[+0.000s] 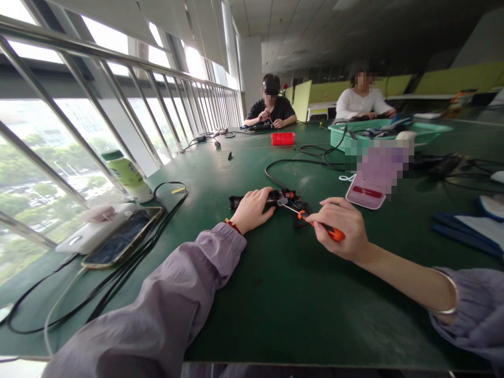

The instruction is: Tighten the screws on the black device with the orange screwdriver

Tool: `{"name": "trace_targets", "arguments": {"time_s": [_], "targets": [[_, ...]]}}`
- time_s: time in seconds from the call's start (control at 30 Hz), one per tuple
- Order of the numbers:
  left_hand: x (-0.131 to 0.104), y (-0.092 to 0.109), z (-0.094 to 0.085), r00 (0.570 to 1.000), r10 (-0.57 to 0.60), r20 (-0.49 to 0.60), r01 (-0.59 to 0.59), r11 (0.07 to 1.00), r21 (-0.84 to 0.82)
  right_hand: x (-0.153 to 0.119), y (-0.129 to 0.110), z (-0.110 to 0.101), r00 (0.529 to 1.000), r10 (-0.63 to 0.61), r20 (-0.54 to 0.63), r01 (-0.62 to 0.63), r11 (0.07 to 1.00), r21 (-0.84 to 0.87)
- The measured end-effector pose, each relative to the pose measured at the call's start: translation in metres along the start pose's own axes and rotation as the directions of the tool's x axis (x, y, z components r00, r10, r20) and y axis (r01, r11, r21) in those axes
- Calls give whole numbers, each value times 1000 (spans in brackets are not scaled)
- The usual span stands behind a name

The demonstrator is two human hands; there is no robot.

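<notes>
Head view, from the left: a metal railing (pixel 153 75) runs beside the green tabletop (pixel 307 315), where a white block (pixel 74 240) with a pinkish item (pixel 98 214) on top lies next to a dark-screened phone (pixel 124 236). Just behind them stands a green bottle (pixel 126 177), and black cords (pixel 151 249) pass along the phone's right side. Near the middle of the tabletop, the left hand (pixel 255 210) lies over a black tubular device (pixel 237 202), fingers together and curved down around its body, leaving both ends showing. Farther back sit a person in black (pixel 281 109) and, nearer on the tabletop, a red tray (pixel 282 140). The device's right end shows small red and dark parts, and the shaft tip of an orange-and-black screwdriver (pixel 334 233) reaches it at a slant. The right hand (pixel 342 228) is closed around the screwdriver's handle, its fingers bent. Beyond that hand lies a phone in a light purple case (pixel 366 195), partly pixelated, in front of a green basket (pixel 338 137) holding dark and blue items; a person in white (pixel 356 105) sits behind. At the far right lies blue-and-white fabric (pixel 474 231).
</notes>
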State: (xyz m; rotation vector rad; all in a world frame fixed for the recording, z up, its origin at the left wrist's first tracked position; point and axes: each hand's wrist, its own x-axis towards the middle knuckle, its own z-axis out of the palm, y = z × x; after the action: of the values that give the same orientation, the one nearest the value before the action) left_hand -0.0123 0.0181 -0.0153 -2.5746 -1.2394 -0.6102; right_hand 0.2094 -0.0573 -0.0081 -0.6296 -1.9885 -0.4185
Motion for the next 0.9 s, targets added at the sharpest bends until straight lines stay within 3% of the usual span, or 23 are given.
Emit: {"name": "trace_targets", "arguments": {"time_s": [0.6, 0.77, 0.9], "targets": [[0, 1, -1, 1000, -11, 23, 11, 1000, -17, 0, 1, -1, 1000, 3, -5, -3, 1000, -6], [5, 0, -14, 989, -82, 125, 93, 992, -81, 0, -1, -1, 1000, -29, 8, 29, 999, 30], [9, -5, -29, 945, -198, 259, 229, 969, -95, 0, 0, -1, 999, -32, 37, 30, 998, 58]]}}
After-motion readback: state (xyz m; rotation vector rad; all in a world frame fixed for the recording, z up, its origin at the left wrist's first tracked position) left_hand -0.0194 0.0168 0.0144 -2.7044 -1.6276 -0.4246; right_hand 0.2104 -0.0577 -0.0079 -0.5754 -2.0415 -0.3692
